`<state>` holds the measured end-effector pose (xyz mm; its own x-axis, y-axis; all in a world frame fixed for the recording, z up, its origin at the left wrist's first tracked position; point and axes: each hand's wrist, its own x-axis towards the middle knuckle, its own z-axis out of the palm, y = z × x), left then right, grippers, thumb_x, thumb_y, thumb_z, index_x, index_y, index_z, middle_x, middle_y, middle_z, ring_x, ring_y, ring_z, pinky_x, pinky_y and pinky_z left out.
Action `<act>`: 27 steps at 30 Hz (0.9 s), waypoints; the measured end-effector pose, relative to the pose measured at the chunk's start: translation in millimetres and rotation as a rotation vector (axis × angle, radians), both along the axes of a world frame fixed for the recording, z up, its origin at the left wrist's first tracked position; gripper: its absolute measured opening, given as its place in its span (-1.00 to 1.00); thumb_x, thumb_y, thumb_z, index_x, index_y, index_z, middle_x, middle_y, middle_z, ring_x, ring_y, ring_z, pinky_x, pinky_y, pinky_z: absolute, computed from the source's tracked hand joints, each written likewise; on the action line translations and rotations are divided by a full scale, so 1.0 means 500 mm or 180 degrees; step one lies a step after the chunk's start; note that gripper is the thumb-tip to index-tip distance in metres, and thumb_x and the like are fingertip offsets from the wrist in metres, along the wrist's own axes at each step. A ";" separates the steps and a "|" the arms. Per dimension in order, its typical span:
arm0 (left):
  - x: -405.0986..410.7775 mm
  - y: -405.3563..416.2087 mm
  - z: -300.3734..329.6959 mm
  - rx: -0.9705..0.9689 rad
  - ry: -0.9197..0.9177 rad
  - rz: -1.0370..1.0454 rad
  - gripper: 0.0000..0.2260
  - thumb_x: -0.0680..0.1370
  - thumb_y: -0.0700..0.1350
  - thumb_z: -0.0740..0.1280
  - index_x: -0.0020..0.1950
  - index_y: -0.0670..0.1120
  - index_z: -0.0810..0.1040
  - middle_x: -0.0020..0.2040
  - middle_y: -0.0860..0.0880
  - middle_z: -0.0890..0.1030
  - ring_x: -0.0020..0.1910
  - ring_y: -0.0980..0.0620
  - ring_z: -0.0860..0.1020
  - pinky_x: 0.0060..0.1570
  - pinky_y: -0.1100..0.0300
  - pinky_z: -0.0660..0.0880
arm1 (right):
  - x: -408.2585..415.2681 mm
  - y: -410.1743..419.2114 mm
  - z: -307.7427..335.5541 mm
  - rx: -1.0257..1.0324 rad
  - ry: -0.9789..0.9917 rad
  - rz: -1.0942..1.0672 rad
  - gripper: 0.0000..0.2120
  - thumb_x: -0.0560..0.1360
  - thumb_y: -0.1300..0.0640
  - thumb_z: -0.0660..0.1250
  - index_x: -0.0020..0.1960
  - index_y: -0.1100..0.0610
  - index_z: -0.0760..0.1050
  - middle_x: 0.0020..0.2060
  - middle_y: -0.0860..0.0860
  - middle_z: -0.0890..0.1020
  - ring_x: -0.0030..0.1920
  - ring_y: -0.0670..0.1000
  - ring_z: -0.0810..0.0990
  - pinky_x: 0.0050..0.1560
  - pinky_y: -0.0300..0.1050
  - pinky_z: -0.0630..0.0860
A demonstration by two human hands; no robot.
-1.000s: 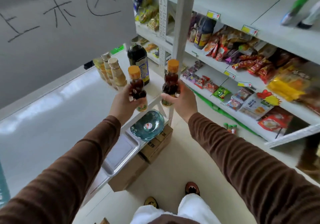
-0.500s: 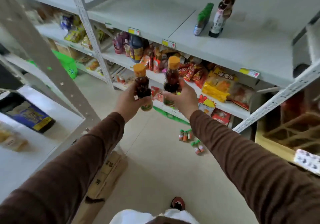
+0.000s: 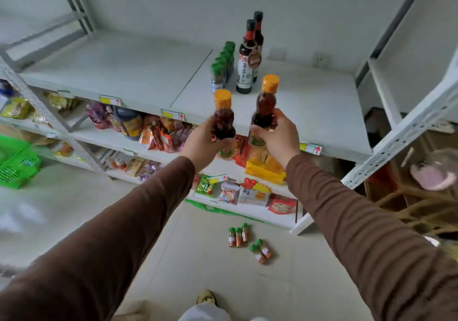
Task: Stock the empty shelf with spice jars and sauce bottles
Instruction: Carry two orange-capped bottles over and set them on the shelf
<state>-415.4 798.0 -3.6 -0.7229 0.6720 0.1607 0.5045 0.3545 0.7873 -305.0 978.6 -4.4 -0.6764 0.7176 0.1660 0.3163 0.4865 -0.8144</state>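
Swinging round from the side rack, you are now facing the shelf (image 3: 128, 73) squarely. Your left hand (image 3: 202, 144) and right hand (image 3: 278, 138) are each wrapping curled fingers round a sauce bottle (image 3: 223, 120), both hovering at its front edge. Keep them upright, setting them beside the tall bottles (image 3: 247, 55)

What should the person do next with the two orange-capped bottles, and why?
Probably reach forward and stand both on the top shelf beside the tall dark bottles. The left hand and right hand each hold an upright orange-capped bottle before its edge, and bare shelf lies right there.
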 end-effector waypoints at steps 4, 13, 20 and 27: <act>-0.073 0.130 0.016 0.0041 0.0000 -0.0271 -0.51 0.46 -0.05 0.50 0.35 -0.05 0.46 0.19 -0.01 0.63 0.14 0.01 0.58 0.09 0.17 0.45 | -0.064 0.112 0.015 0.0038 -0.0024 -0.0202 -0.53 0.40 -0.10 0.53 0.25 -0.01 0.54 0.11 -0.03 0.70 0.11 0.06 0.64 0.10 -0.02 0.55; -0.180 0.390 0.006 -0.0008 -0.0124 -0.0419 -0.51 0.48 -0.08 0.50 0.33 -0.09 0.40 0.24 -0.06 0.60 0.18 0.00 0.57 0.14 0.13 0.48 | -0.220 0.369 -0.001 -0.0176 -0.0116 -0.0292 -0.56 0.37 -0.12 0.52 0.17 0.01 0.55 0.06 -0.02 0.69 0.07 0.08 0.64 0.08 0.02 0.57; -0.265 0.529 -0.009 -0.0206 -0.0360 -0.0457 -0.40 0.47 -0.11 0.50 0.45 -0.07 0.34 0.30 -0.08 0.57 0.26 -0.05 0.54 0.30 -0.08 0.48 | -0.336 0.503 -0.024 -0.0263 -0.0255 -0.0161 -0.59 0.36 -0.06 0.52 0.13 0.05 0.51 0.02 -0.01 0.68 0.04 0.10 0.65 0.09 0.03 0.57; -0.322 0.598 -0.023 -0.0209 -0.0479 -0.0469 -0.39 0.47 -0.16 0.50 0.46 -0.10 0.34 0.34 -0.10 0.54 0.30 -0.06 0.51 0.33 -0.02 0.45 | -0.416 0.559 -0.053 -0.0263 -0.0412 -0.0173 -0.59 0.37 -0.09 0.49 0.11 0.04 0.47 -0.03 -0.01 0.67 -0.03 0.09 0.62 -0.09 -0.08 0.44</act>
